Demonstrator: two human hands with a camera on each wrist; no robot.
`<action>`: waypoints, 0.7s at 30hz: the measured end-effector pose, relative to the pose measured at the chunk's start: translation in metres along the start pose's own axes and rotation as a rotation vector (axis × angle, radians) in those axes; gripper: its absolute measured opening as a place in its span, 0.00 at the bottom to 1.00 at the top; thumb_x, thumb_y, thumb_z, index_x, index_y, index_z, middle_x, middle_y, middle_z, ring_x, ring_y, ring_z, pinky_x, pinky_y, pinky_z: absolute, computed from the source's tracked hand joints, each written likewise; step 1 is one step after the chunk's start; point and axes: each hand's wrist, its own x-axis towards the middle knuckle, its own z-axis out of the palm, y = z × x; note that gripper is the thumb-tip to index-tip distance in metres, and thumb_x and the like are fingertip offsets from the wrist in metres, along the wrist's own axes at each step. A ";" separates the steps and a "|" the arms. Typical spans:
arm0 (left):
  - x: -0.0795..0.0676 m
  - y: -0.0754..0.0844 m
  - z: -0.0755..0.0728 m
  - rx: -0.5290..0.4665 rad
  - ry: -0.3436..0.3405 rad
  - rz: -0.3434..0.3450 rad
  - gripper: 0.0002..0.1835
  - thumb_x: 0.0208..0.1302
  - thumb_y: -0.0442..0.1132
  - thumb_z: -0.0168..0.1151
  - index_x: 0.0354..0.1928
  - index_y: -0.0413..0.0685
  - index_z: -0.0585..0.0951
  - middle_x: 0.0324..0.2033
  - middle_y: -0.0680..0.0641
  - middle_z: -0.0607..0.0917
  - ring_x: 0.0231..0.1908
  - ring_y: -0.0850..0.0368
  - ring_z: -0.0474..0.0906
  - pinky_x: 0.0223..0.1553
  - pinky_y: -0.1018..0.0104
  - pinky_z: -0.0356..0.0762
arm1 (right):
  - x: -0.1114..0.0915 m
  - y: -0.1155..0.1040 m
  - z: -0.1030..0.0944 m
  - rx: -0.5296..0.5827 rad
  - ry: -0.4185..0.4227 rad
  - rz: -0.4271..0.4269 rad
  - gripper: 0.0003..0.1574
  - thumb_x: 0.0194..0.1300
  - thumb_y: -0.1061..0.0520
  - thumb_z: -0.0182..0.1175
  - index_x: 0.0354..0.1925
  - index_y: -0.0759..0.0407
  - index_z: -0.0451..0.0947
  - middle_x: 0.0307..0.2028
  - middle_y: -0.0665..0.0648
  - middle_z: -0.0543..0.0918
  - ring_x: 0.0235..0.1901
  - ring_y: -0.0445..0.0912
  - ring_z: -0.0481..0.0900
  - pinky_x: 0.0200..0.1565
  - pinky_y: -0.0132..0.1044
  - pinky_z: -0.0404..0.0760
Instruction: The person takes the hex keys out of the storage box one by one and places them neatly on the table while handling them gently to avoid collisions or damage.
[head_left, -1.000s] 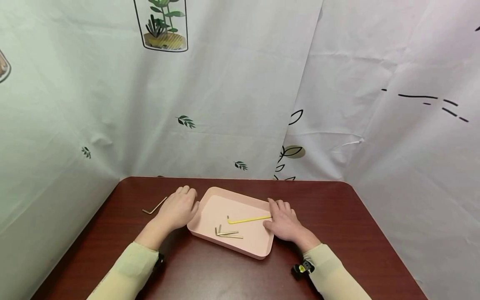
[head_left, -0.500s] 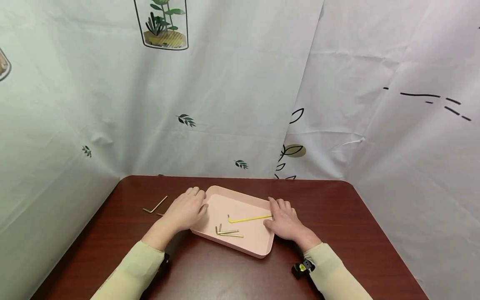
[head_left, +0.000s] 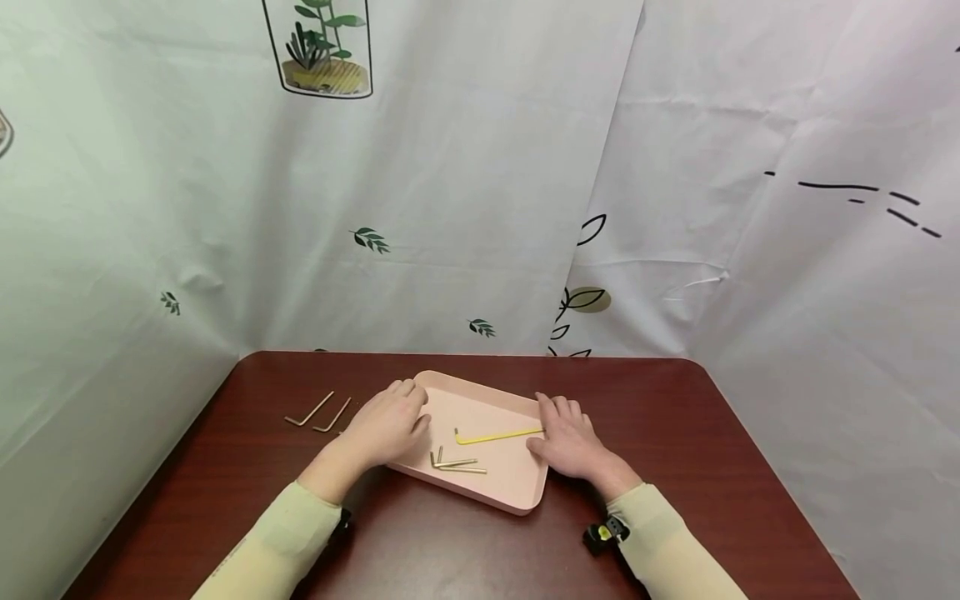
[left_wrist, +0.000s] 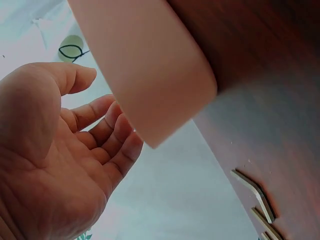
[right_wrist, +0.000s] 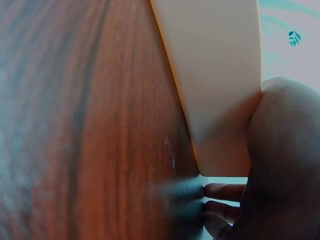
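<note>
In the head view my left hand (head_left: 386,425) is over the left side of a pink tray (head_left: 465,490). Its fingers are loosely bent, thumb apart, with nothing visible between them; the left wrist view shows the palm (left_wrist: 65,150) beside the tray wall (left_wrist: 150,65). My right hand (head_left: 568,442) grips the tray's right end, thumb over the rim and fingers outside. Inside the tray lie a yellow hex key (head_left: 498,437) and a few brass-coloured hex keys (head_left: 463,463), crossing each other. The yellow key's right end meets the right hand.
Left of the tray, brass-coloured hex keys lie on the dark red table (head_left: 465,550): one L-shaped key (head_left: 318,408), a second key (head_left: 339,414) and the tip of another beside my left hand. A white printed curtain (head_left: 480,183) hangs behind the table.
My left hand has moved right, from beside the tray to over its left side, uncovering more hex keys on the table. The right hand and tray have stayed nearly still.
</note>
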 end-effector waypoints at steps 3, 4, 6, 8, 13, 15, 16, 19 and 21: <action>0.001 0.004 0.002 -0.010 -0.029 -0.006 0.09 0.75 0.39 0.66 0.39 0.45 0.76 0.39 0.45 0.76 0.41 0.45 0.76 0.43 0.47 0.80 | 0.000 0.001 0.001 0.000 0.006 -0.004 0.53 0.69 0.48 0.66 0.83 0.66 0.61 0.68 0.69 0.72 0.67 0.66 0.67 0.60 0.66 0.69; 0.001 0.005 0.003 -0.015 -0.036 -0.010 0.09 0.75 0.39 0.66 0.38 0.46 0.76 0.40 0.46 0.76 0.41 0.45 0.76 0.42 0.48 0.80 | 0.000 0.001 0.001 0.000 0.007 -0.005 0.53 0.69 0.48 0.66 0.83 0.66 0.61 0.68 0.69 0.73 0.67 0.66 0.67 0.60 0.66 0.70; 0.000 0.007 0.004 -0.027 -0.050 -0.017 0.09 0.74 0.40 0.65 0.37 0.47 0.75 0.40 0.46 0.75 0.41 0.46 0.76 0.40 0.48 0.79 | 0.001 0.002 0.002 0.003 0.007 -0.006 0.53 0.69 0.47 0.66 0.83 0.66 0.61 0.68 0.70 0.72 0.67 0.67 0.67 0.60 0.67 0.69; 0.000 0.009 0.004 -0.032 -0.048 -0.006 0.09 0.74 0.40 0.66 0.37 0.47 0.75 0.41 0.47 0.75 0.40 0.47 0.76 0.39 0.49 0.80 | 0.001 0.003 0.002 0.005 0.006 -0.005 0.53 0.69 0.47 0.66 0.83 0.66 0.61 0.68 0.70 0.72 0.67 0.67 0.67 0.60 0.67 0.69; 0.000 0.014 0.006 -0.022 -0.029 0.076 0.10 0.72 0.39 0.69 0.36 0.46 0.76 0.36 0.49 0.74 0.36 0.51 0.73 0.38 0.51 0.79 | 0.001 0.001 0.001 0.008 0.009 -0.008 0.53 0.69 0.47 0.66 0.83 0.66 0.61 0.68 0.70 0.72 0.67 0.67 0.67 0.60 0.67 0.69; -0.001 0.015 0.007 -0.014 -0.034 0.103 0.10 0.72 0.38 0.69 0.36 0.47 0.76 0.34 0.50 0.73 0.36 0.52 0.72 0.40 0.53 0.79 | 0.000 0.000 0.000 0.007 0.010 -0.010 0.53 0.68 0.47 0.66 0.83 0.66 0.61 0.68 0.71 0.72 0.67 0.67 0.67 0.60 0.67 0.69; -0.001 0.016 0.007 -0.013 -0.033 0.115 0.10 0.72 0.38 0.70 0.36 0.47 0.76 0.34 0.51 0.73 0.37 0.53 0.72 0.41 0.53 0.79 | 0.000 -0.001 -0.001 0.006 0.012 -0.014 0.53 0.68 0.47 0.66 0.83 0.67 0.61 0.68 0.71 0.73 0.66 0.67 0.67 0.59 0.67 0.69; -0.002 0.019 0.009 -0.008 -0.034 0.143 0.09 0.72 0.37 0.69 0.36 0.47 0.77 0.34 0.52 0.73 0.38 0.53 0.73 0.45 0.54 0.79 | -0.001 -0.004 -0.003 0.001 0.000 -0.010 0.53 0.68 0.47 0.65 0.83 0.67 0.61 0.68 0.72 0.72 0.66 0.68 0.67 0.60 0.68 0.69; -0.001 0.021 0.010 -0.013 -0.024 0.168 0.09 0.71 0.36 0.69 0.36 0.47 0.77 0.34 0.51 0.74 0.38 0.52 0.73 0.46 0.54 0.79 | -0.002 -0.006 -0.006 0.000 -0.007 -0.006 0.53 0.68 0.48 0.65 0.82 0.67 0.61 0.67 0.72 0.72 0.66 0.68 0.67 0.60 0.68 0.69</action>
